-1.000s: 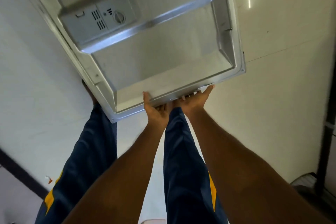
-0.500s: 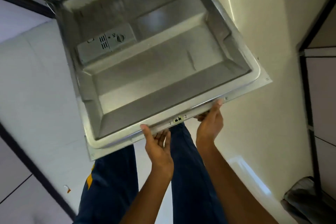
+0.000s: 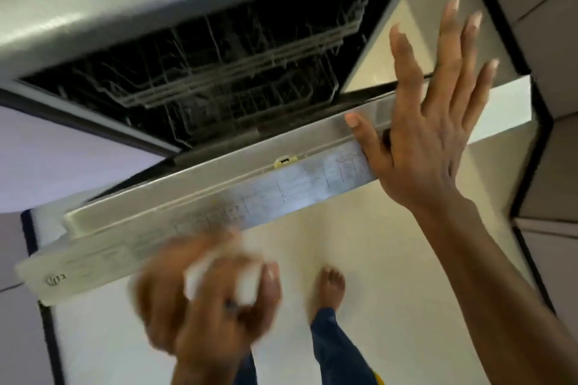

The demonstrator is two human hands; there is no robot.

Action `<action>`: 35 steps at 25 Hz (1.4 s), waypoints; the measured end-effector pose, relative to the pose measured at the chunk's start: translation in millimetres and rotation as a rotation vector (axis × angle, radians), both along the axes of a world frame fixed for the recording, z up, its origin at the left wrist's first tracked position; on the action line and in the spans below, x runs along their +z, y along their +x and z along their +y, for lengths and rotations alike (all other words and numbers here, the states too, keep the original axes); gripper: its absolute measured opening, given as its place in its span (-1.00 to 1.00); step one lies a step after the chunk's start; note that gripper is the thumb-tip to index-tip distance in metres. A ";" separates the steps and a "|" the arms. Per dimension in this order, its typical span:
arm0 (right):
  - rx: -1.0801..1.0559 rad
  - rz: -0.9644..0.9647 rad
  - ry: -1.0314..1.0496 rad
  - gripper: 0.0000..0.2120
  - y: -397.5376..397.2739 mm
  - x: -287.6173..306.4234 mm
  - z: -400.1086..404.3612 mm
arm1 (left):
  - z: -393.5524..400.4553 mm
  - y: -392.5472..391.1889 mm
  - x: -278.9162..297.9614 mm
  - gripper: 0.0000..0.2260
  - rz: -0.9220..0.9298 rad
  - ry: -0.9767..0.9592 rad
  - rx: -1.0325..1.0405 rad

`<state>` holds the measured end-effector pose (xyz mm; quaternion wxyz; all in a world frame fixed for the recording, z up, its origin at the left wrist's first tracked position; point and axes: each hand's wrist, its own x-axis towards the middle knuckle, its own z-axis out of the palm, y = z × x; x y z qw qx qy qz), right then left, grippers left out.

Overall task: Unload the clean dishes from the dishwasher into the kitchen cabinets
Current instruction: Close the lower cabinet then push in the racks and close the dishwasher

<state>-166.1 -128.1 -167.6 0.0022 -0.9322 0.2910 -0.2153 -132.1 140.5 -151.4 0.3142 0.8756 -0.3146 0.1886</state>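
on the left, the dishwasher door (image 3: 219, 197) is partly raised, its top edge with printed controls tilted toward me, running from lower left up to the right. my left hand (image 3: 206, 297) hangs low in front of that edge, badly blurred, fingers loosely curled around nothing i can make out, so i cannot tell whether it touches the door. above the door's edge the dark tub shows, with an empty-looking wire rack (image 3: 237, 72) inside; blur hides any small items. to the right, my right hand (image 3: 428, 122) is spread wide with straight fingers, gripping nothing, its thumb lying on the door's top edge near the right corner. below it, my bare foot (image 3: 328, 291) and a blue trouser leg (image 3: 337, 350) stand on the pale floor (image 3: 406, 259). grey cabinet fronts (image 3: 550, 40) fill the far right.
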 end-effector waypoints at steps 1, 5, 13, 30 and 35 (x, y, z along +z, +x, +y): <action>0.007 0.022 -0.021 -0.26 14.2 10.4 -4.3 | -8.1 35.6 1.5 -0.56 -0.109 0.094 0.062; 0.146 -0.001 -0.058 -0.23 90.2 42.5 -35.5 | -49.8 146.8 11.6 -0.18 -0.166 0.353 0.295; 0.217 -0.564 -0.267 -0.42 171.0 -4.2 -61.4 | -83.5 234.8 9.1 -0.48 -0.582 0.111 0.117; 0.268 -0.509 -0.106 -0.26 156.7 1.5 -55.0 | -90.2 221.5 17.0 -0.44 -0.497 -0.017 0.150; 0.267 -0.482 -0.068 -0.29 149.7 1.8 -51.1 | -86.1 219.8 12.6 -0.44 -0.454 -0.019 0.142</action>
